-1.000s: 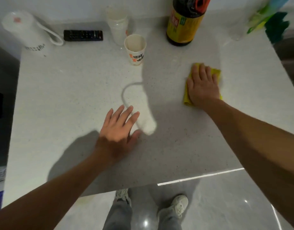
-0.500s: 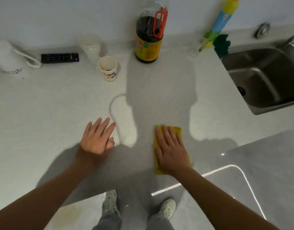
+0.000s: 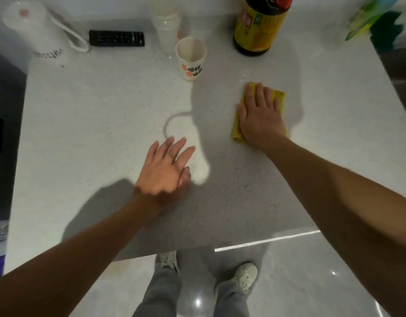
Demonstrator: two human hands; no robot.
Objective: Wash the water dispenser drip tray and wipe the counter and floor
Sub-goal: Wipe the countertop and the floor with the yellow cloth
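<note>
Yellow cloth [image 3: 278,97] lies flat on the pale speckled bench [image 3: 94,115] directly under my right hand [image 3: 260,117], which is spread open, palm down and fingers together, pressing on it rather than gripping; only the cloth's far right corner and a strip along its left edge show past my hand. My left hand [image 3: 165,170] rests on the bench nearer to me and to the left, well apart from the cloth, fingers stretched and slightly fanned, holding nothing. Far of the cloth stands a dark bottle with a yellow label [image 3: 259,26], near it but not touching. To the left of the cloth and a little farther stands a paper cup with orange print [image 3: 191,60], upright, with a stack of clear cups [image 3: 166,26] just behind it. A black remote [image 3: 116,38] lies at the far left beside a white kettle [image 3: 35,30]. At the far right corner there is a blurred green and yellow object [image 3: 369,19] that I cannot make out. Below the near edge of the bench, my two pale shoes [image 3: 244,275] stand on the glossy grey floor [image 3: 300,282].
</note>
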